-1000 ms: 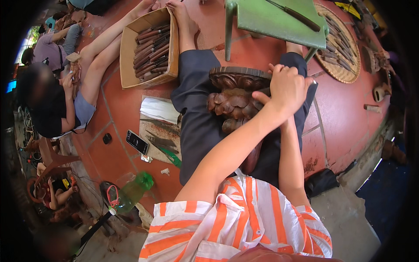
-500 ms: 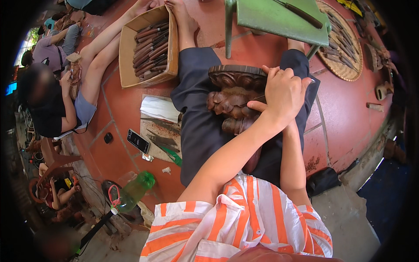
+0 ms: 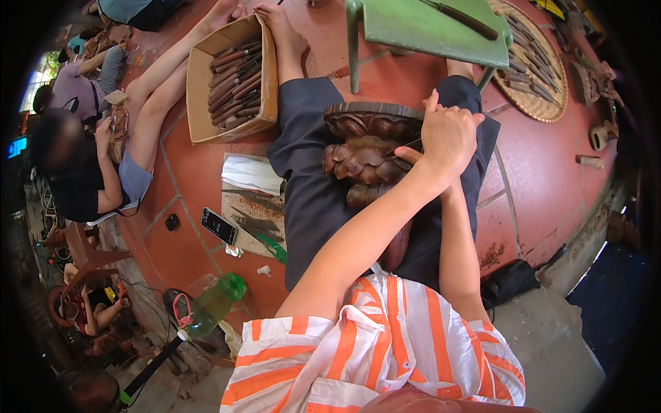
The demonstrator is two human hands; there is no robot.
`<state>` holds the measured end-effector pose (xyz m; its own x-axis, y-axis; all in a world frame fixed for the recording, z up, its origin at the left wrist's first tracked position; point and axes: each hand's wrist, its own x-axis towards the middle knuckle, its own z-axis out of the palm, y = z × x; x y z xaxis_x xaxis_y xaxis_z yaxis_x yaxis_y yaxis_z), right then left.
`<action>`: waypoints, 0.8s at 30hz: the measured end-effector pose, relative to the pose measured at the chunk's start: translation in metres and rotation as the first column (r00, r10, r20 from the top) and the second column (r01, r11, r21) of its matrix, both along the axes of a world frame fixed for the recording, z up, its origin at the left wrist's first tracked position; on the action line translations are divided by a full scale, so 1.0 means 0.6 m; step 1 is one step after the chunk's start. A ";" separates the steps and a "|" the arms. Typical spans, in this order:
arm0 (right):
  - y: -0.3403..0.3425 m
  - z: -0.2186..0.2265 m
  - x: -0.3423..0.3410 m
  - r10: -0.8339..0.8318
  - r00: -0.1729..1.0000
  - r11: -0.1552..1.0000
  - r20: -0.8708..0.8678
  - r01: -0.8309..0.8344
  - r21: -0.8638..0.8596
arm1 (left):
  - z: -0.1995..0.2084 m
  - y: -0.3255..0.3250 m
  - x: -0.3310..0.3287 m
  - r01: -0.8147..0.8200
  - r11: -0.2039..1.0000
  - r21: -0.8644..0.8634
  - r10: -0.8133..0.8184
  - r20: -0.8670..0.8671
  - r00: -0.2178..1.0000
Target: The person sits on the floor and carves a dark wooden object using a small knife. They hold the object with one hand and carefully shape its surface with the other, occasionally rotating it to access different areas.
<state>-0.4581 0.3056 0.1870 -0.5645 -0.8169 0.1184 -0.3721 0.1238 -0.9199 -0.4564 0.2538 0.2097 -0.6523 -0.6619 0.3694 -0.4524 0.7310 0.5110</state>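
Observation:
A dark brown wood carving (image 3: pixel 372 155) with a round, scalloped top and petal-like relief rests between my thighs. Reaching across it, my left hand (image 3: pixel 451 138) is closed at its right side, with the thumb pointing toward the carved petals. A thin dark blade (image 3: pixel 407 146) shows by that thumb, against the carving; its handle is hidden in the hands. Under the left wrist, my right hand (image 3: pixel 454 187) is mostly covered, and only its wrist area shows plainly. The two hands are stacked together.
Ahead stands a green stool (image 3: pixel 427 34) with a knife (image 3: pixel 468 20) on it. A woven tray (image 3: pixel 558 103) and a cardboard box (image 3: pixel 200 103) hold several tools. To the left lie a phone (image 3: pixel 219 226), a white cloth (image 3: pixel 251 173) and a green bottle (image 3: pixel 217 303). Another person (image 3: pixel 82 165) sits nearby.
My stacked hands have shifted slightly, with the left hand's knuckles a little farther from me. The view has moved a little; the carving stays between my thighs.

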 end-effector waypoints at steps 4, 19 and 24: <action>0.002 -0.001 -0.001 0.008 1.000 1.000 0.011 -0.008 -0.008 | -0.006 0.001 -0.006 -0.067 0.996 -0.058 0.065 -0.040 0.997; -0.006 -0.022 -0.018 -0.008 0.999 1.000 0.038 0.007 0.028 | -0.002 -0.014 0.011 0.014 0.995 0.100 -0.007 -0.064 0.998; -0.017 -0.018 -0.016 -0.093 0.995 0.990 0.037 0.088 0.108 | -0.013 -0.022 -0.006 0.119 0.982 0.148 -0.097 -0.149 0.984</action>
<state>-0.4676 0.2954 0.1764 -0.6395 -0.7688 0.0081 -0.3160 0.2533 -0.9143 -0.4601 0.2405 0.2021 -0.6719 -0.6473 0.3600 -0.2912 0.6778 0.6751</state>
